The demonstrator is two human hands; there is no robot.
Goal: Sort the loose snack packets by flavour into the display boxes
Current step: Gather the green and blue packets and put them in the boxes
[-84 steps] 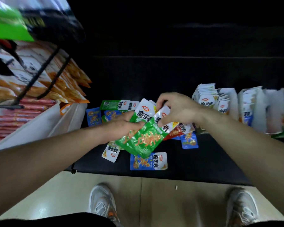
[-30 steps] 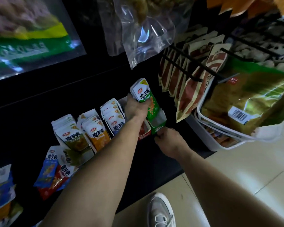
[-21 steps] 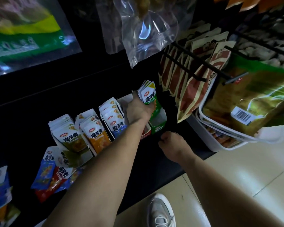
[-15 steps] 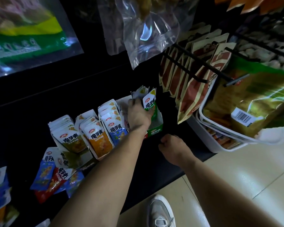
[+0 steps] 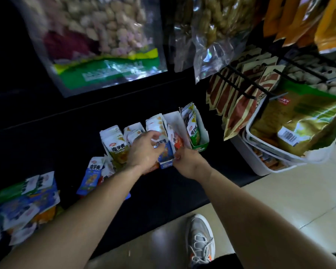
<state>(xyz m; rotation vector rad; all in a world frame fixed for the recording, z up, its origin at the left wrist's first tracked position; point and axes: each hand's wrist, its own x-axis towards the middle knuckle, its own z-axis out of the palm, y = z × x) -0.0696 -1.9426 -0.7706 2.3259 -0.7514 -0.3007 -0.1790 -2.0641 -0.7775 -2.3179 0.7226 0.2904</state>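
The blue packets (image 5: 167, 152) stand upright in the blue display box (image 5: 166, 165), in the row of boxes on the black counter (image 5: 163, 195). My left grip (image 5: 144, 152) is clamped on the front ones, with thumb and fingers curled round their tops. My right grip (image 5: 190, 165) is closed on the front right corner of that same box, fingertips against the cardboard.

Just to the right, red packets (image 5: 176, 139) lean in a white-walled box (image 5: 173, 119). Beyond it, green packets (image 5: 194, 131) stand in the green display box (image 5: 200, 147) at the end of the row. To the left, past my hand, olive packets (image 5: 117, 149) fill another box.

A few loose packets (image 5: 91, 175) lie flat on the counter beside my left forearm, and a bigger heap (image 5: 27, 199) sits at the far left, blurred.

Right of the counter a white basket (image 5: 260, 162) holds a green-and-gold bag (image 5: 299, 121), and brown-red pouches (image 5: 239, 107) hang from black pegs above it. A large clear bag of nuts (image 5: 105, 35) hangs over the row. Below the counter's edge my grey shoe (image 5: 200, 239) stands on the pale tiled floor (image 5: 279, 200).
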